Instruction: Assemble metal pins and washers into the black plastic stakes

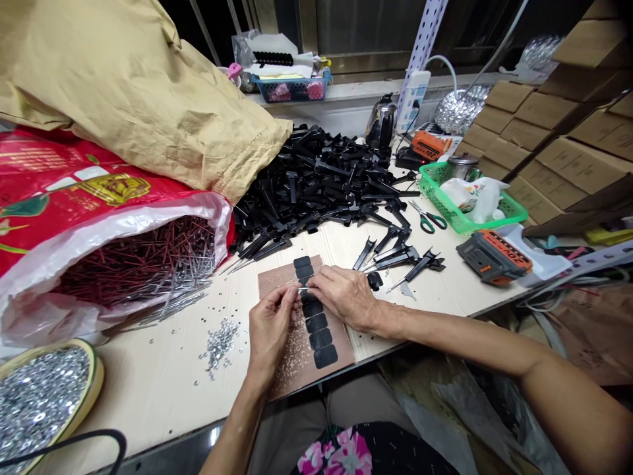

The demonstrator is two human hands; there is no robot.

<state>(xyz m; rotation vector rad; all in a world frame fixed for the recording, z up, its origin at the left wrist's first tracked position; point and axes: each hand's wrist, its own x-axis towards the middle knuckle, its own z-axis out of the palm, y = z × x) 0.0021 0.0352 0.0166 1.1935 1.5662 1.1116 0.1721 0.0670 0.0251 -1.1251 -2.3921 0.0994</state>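
My left hand and my right hand meet over a column of black rounded-square pieces on a brown board. A short length of a thin, pale metal rod shows between their fingertips. Thumb and fingers are pinched together on both hands, and the rod's ends are hidden by them. Left of my left hand lies a loose heap of small silver washers. Beyond my right hand are several black plastic parts with metal shafts, beside a single black piece.
A big pile of black plastic parts fills the back. At left lie a red bag of metal rods and a bowl of washers. Scissors, a green basket, a battery pack and stacked cardboard boxes stand right.
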